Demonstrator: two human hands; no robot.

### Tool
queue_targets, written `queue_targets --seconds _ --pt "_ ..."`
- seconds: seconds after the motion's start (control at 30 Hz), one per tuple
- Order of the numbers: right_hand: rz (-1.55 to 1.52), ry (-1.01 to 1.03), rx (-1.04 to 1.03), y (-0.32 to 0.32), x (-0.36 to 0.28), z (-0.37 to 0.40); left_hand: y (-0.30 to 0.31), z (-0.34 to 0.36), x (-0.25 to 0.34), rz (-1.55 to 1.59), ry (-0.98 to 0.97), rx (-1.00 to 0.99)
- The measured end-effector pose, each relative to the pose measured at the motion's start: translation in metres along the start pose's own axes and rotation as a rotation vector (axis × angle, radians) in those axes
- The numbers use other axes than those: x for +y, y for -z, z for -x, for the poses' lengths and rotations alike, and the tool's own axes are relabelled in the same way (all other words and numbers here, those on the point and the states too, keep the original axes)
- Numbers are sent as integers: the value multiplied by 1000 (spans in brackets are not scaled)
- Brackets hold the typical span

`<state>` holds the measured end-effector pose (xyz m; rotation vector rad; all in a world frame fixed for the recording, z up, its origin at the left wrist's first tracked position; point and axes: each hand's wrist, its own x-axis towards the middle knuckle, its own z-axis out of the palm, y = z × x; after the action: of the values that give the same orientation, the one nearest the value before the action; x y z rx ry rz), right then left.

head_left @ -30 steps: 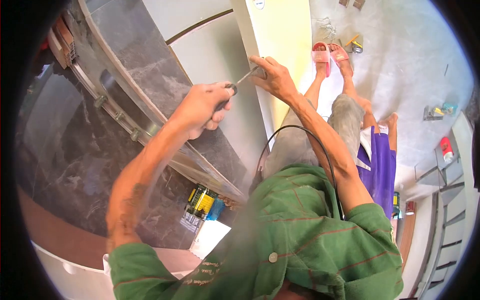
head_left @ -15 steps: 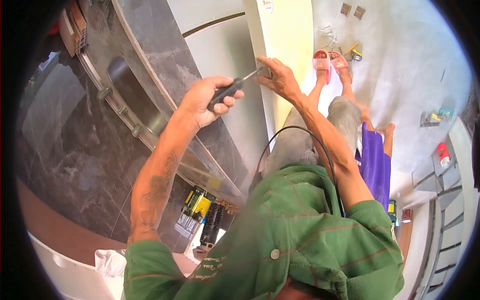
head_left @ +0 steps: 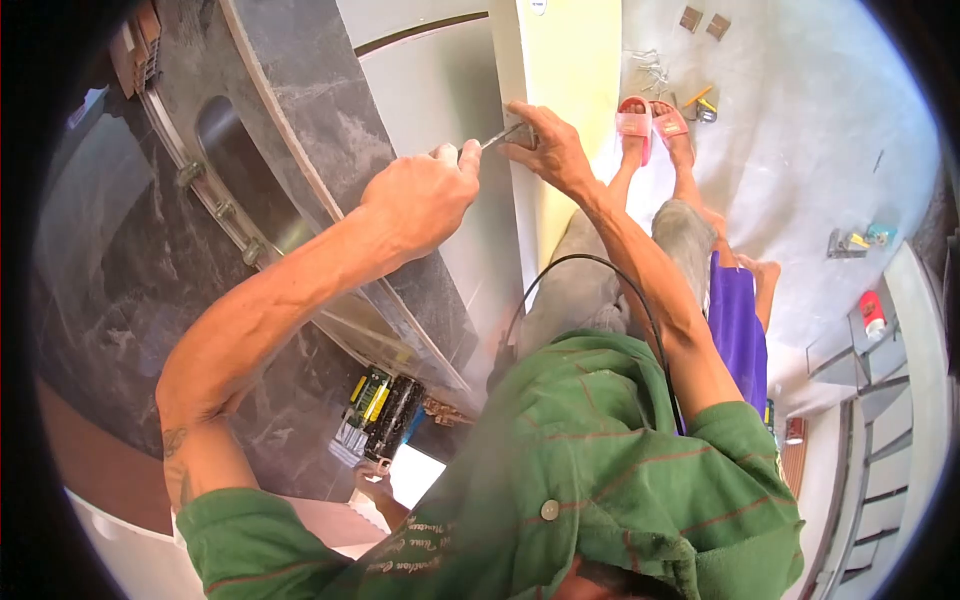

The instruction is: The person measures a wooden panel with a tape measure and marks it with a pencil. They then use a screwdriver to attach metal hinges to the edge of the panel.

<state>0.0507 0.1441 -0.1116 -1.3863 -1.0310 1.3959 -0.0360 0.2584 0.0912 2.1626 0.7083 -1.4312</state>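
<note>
From my end, the left hand is wrapped tight around a screwdriver, its handle lost in the fist. The thin shaft slants up and right on my feed, spanning the gap to the right hand. That one's fingers curl by the tip at the cream panel, so it's nearer; can't tell if they're pinching anything.

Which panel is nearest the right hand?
The yellow-faced panel: the right hand is at its pale edge. It alone is yellow; the pale grey panel and dark marbled one aren't.
</note>
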Motion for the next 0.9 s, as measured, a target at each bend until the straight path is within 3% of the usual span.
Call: queue_targets --seconds 0.37,0.47,0.57,0.63,0.73,0.77,0.87,0.9 --pt "-10 34 2 -8 2 -1 -8 6 0 -55 -85 133" --pt "25 3 -22 -7 2 5 -4 9 4 -95 -80 79" --pt "100 -19 -39 -6 -7 3 2 27 22 49 194 213" --pt "168 -119 -86 -4 -29 6 3 78 34 363 358 485" --pt "263 190 -1 -7 -20 6 -34 129 53 850 503 805" --pt "-82 -25 -78 -7 -31 12 -63 133 67 1033 519 882" --pt "162 -33 -36 -2 -3 30 -128 97 119 1489 710 823" --pt "1 -168 -50 -1 3 39 -140 77 129 1669 757 799"
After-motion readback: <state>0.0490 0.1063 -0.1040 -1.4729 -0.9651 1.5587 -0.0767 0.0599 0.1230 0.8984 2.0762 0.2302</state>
